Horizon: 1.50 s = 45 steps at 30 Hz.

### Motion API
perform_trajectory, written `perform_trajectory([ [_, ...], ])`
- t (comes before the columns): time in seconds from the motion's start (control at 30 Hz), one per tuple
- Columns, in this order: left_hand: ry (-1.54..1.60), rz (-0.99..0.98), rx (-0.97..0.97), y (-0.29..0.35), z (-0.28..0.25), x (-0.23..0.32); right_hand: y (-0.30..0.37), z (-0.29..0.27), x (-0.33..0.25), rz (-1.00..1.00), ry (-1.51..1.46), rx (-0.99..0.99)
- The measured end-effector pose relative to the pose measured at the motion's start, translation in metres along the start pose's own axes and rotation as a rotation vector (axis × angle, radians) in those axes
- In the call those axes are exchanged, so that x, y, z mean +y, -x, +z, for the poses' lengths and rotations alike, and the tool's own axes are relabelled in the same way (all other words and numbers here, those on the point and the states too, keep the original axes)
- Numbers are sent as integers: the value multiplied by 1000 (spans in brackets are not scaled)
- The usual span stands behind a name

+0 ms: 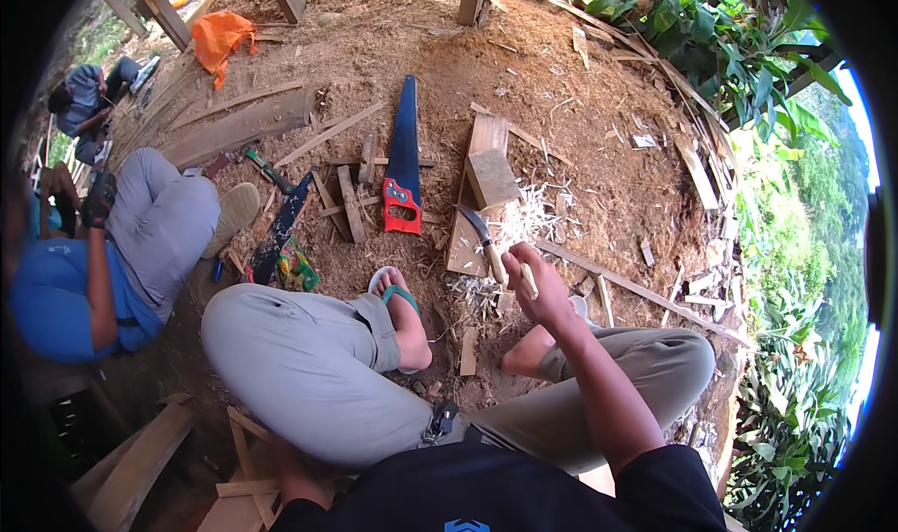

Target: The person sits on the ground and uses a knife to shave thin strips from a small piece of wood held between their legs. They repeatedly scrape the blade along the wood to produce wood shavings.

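Observation:
My right hand (pixel 543 294) is closed around a short pale wooden stick (pixel 529 281), above the ground between my feet. Right beside its fingers is a curved knife (pixel 493 256) with a dark blade and a light wooden handle; I cannot tell whether the fingers also grip that handle. The blade points up and left, against a wooden board (pixel 465 247). On the board rests a squared wooden block (pixel 493 179), with pale shavings (pixel 533 219) heaped at its right. My left forearm (pixel 304 481) shows beside my left thigh, but the left hand is hidden.
Left of the board lies a hand saw (pixel 403 149) with a red handle. Farther left are wood offcuts (pixel 351 205), a green-handled hammer (pixel 269 171) and a dark blade-like tool (pixel 281 228). A person in blue (pixel 84 289) sits at the left; another person (pixel 89 97) is behind.

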<state>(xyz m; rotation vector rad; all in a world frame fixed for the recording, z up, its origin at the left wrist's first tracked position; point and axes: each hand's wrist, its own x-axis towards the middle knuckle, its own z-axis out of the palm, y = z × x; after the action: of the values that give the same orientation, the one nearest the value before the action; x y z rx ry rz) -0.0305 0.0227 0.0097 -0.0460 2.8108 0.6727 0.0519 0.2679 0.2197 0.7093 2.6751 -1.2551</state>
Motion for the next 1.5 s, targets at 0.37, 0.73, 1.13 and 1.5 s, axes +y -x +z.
perform_trajectory([
  [0.37,741,-588,543,-24,-352,-325,-10,4,25,141,-183,165],
  [0.73,739,326,137,-144,-457,63,-14,-28,5,49,-1066,-5],
  [1.13,426,636,-845,-18,-209,188,-6,-24,15,16,-1229,-270],
  [1.5,112,447,-666,1,-138,131,-53,45,106,281,-251,358],
])
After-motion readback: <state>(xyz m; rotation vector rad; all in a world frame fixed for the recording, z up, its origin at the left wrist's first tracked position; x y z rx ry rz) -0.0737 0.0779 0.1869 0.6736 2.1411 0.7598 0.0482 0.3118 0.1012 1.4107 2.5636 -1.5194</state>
